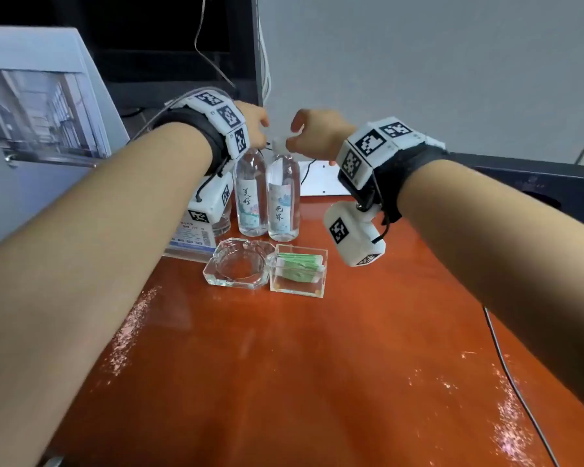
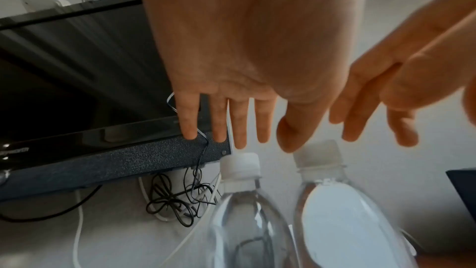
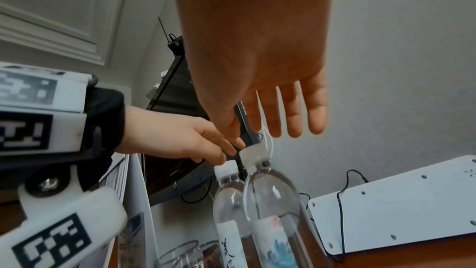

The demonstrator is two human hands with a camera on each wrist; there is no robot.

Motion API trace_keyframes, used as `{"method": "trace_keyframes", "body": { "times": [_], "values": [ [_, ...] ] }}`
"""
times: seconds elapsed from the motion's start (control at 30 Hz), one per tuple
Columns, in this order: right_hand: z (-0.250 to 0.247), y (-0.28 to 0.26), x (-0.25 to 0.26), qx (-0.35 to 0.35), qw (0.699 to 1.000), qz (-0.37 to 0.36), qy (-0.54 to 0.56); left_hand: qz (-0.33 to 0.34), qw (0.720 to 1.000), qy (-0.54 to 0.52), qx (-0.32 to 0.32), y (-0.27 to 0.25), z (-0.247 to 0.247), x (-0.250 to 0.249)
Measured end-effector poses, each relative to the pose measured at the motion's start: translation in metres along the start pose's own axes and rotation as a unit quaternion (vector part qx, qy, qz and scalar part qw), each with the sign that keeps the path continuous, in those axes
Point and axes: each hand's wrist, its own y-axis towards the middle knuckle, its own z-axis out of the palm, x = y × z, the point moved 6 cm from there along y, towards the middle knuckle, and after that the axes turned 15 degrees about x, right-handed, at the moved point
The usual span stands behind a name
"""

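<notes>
Two clear water bottles with white caps stand side by side at the back of the red-brown table [image 1: 284, 348]: the left bottle [image 1: 251, 197] and the right bottle [image 1: 283, 200]. My left hand [image 1: 260, 129] hovers just above the left bottle's cap [image 2: 239, 164], its fingers [image 2: 238, 127] straight and holding nothing. My right hand [image 1: 300, 129] hangs over the right bottle's cap [image 3: 253, 152] with straight fingers [image 3: 293, 113]. Its thumb tip sits right at that cap; I cannot tell whether it touches.
In front of the bottles sit a glass ashtray [image 1: 238, 264] and a clear box of green packets [image 1: 299, 271]. A card stand [image 1: 193, 237] is at their left. Behind are a black screen [image 2: 77, 109], tangled cables [image 2: 180, 201] and a white panel [image 3: 399, 211].
</notes>
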Motion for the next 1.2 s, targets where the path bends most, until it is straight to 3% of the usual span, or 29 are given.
{"method": "trace_keyframes", "body": {
  "times": [0.37,0.67,0.93,1.2],
  "values": [
    [0.021,0.022,0.006,0.024,1.0,-0.004,-0.011,0.001,0.996,0.042,0.077,0.018,0.015,0.004],
    [0.02,0.007,-0.001,0.036,0.999,0.014,-0.021,0.022,0.999,-0.028,0.04,0.014,0.019,0.001],
    [0.018,-0.017,-0.027,0.031,0.995,0.064,0.071,0.03,0.999,0.019,0.027,0.008,0.024,-0.033],
    [-0.024,-0.052,-0.061,-0.018,0.992,0.099,0.082,0.05,0.998,-0.01,-0.033,-0.007,-0.017,-0.073]
  ]
}}
